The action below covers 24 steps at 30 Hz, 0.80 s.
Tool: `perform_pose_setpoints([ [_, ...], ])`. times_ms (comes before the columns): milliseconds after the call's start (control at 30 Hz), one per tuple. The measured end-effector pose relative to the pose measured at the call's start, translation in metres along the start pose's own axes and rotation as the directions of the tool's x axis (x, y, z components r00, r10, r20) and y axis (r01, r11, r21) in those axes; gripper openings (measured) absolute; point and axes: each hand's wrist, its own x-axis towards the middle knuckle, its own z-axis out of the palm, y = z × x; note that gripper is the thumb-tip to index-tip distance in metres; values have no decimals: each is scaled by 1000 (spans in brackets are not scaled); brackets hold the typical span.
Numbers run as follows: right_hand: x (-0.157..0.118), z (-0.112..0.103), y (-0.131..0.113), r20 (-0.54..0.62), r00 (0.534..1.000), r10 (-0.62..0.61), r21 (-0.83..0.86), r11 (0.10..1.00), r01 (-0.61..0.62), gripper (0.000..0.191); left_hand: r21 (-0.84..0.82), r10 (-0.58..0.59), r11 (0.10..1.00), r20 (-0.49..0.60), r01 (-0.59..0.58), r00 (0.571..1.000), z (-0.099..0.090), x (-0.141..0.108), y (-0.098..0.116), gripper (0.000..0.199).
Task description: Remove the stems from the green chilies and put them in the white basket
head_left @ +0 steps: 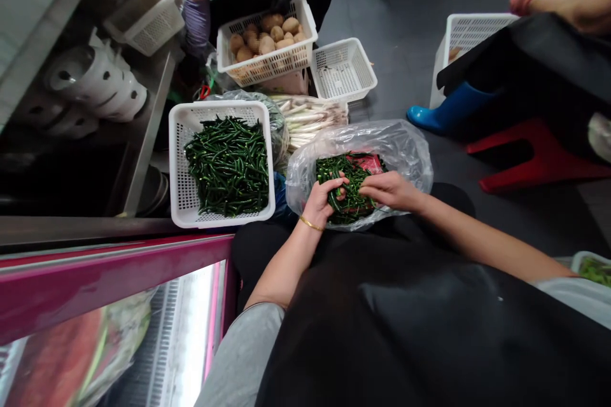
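Note:
My left hand, with a gold bangle at its wrist, is curled round a few green chili peppers. My right hand is closed in a pinch just to the right of it; what its fingertips hold is too small to make out. Both are over a clear plastic bag, rolled open, with loose green chilies and stems and something red inside. Left of the bag, a white basket holds a heap of dark green chilies.
Spring onions or similar white stalks lie behind the bag. Beyond them are a basket of potatoes, a person behind it, and another white basket. At right sits a person in blue boots. A pink-framed glass case borders the left.

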Motion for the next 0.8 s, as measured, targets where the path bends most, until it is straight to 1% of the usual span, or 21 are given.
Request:
perform_pose_setpoints([
  [33,-4,-6,-2,7,998,64,25,998,-64,50,-23,-1,1000,-11,1,1000,-2,0,0,36],
  [67,-7,-8,-1,41,989,145,12,989,-146,51,-35,-5,999,-19,4,1000,-5,0,0,36],
  [100,-9,-7,2,96,965,243,-58,969,-238,51,-31,-11,999,-21,10,1000,-7,-1,0,36],
  [133,-10,-3,7,155,924,351,-181,929,-323,51,-13,-18,1000,-16,18,1000,-10,-3,0,36],
  [167,-10,5,13,200,863,464,-333,860,-386,50,15,-26,1000,-9,26,1000,-13,-5,-1,35],
  [200,-10,15,20,224,792,568,-477,773,-419,49,46,-34,998,-6,35,999,-15,-7,-2,34],
  [233,-10,25,26,233,725,649,-589,687,-426,47,74,-42,996,-11,42,999,-16,-8,-2,33],
  [267,-9,34,32,235,671,704,-661,622,-421,45,98,-48,994,-24,50,999,-18,-10,-3,31],
  [300,-9,41,37,241,636,733,-696,587,-413,42,120,-58,991,-43,63,997,-19,-11,-4,29],
  [333,-9,44,40,252,622,741,-708,579,-404,39,142,-70,987,-63,79,996,-20,-11,-5,27],
  [367,-9,43,41,254,624,739,-710,580,-400,38,163,-84,982,-82,97,993,-21,-11,-7,25],
  [400,-9,40,40,243,640,728,-706,586,-398,39,181,-103,976,-98,119,990,-21,-10,-9,23],
  [433,-9,35,37,226,666,711,-701,593,-395,42,193,-129,970,-107,148,986,-22,-8,-11,22],
  [500,-9,25,24,195,732,653,-685,625,-375,50,200,-199,956,-99,215,975,-21,-5,-16,24],
  [533,-10,22,15,193,767,611,-670,653,-352,53,195,-236,949,-79,247,969,-21,-3,-19,27],
  [600,-9,24,-2,215,834,509,-626,727,-283,51,188,-287,940,-9,283,958,-19,-2,-24,33],
  [667,-8,34,-12,237,870,432,-553,797,-245,49,200,-259,948,41,246,965,-17,-3,-26,39],
  [700,-6,40,-14,257,870,420,-503,827,-251,49,223,-214,954,43,199,976,-16,-5,-26,41],
  [733,-5,44,-12,294,854,429,-455,849,-270,49,256,-151,957,33,138,988,-15,-7,-25,42],
  [767,-3,46,-7,339,823,457,-426,854,-299,49,293,-75,954,12,68,997,-14,-9,-24,42],
  [800,0,47,1,378,778,501,-430,840,-332,47,323,1,946,-11,2,1000,-13,-10,-22,41],
])
